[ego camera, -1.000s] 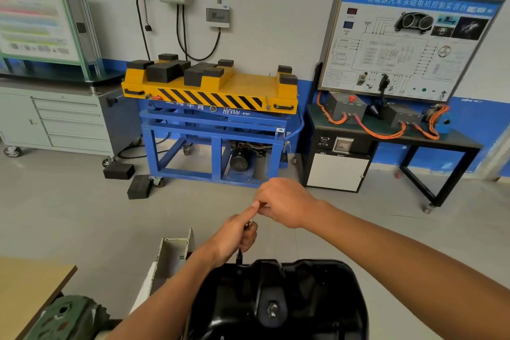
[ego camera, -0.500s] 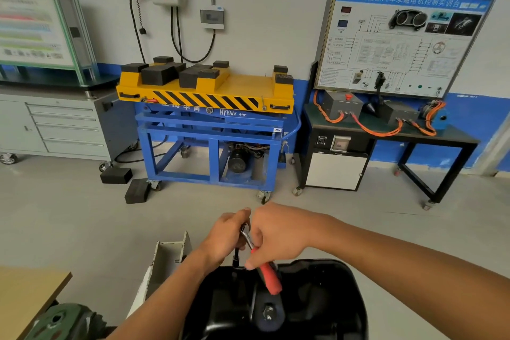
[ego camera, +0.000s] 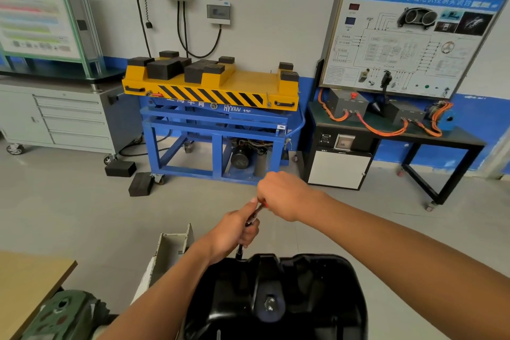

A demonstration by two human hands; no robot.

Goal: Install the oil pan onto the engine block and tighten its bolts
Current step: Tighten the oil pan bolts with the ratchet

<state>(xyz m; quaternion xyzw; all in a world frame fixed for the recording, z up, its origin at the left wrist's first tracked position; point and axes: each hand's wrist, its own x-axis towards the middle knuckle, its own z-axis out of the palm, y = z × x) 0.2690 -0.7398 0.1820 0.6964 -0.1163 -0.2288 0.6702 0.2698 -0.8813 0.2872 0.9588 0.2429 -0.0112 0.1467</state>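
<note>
View frame read as a clock face, centre = hands.

- Oil pan (ego camera: 300,298): black, glossy, sitting at 6 o'clock with its sump side facing up. The drain plug (ego camera: 270,304) is showing on its top face. The engine block beneath is not showing.
- Left hand (ego camera: 234,232): reaching in from 7 o'clock, fingers curling round the head end of the ratchet (ego camera: 255,213), thumb lying along its metal shank.
- Extension bar (ego camera: 239,252): dropping straight down from under the left hand and meeting the pan's far rim at its 11 o'clock corner. The bolt itself is too small to make out.
- Right hand (ego camera: 283,196): coming in from 4 o'clock, fingers clenching round the ratchet's red handle. Only a sliver of red is showing at the thumb. The handle is pointing toward 1 o'clock from the left hand, and the two hands are nearly touching.

Surroundings:
- A yellow lift platform (ego camera: 248,85) on a blue frame (ego camera: 218,130) is standing at 12 o'clock.
- A training board (ego camera: 408,38) is leaning at 2 o'clock.
- A grey drawer cabinet (ego camera: 63,119) is sitting at 10 o'clock.
- Two black blocks (ego camera: 120,168) are lying on the floor at 10 o'clock of the hands.
- A wooden tabletop (ego camera: 24,284) is showing at 8 o'clock.
</note>
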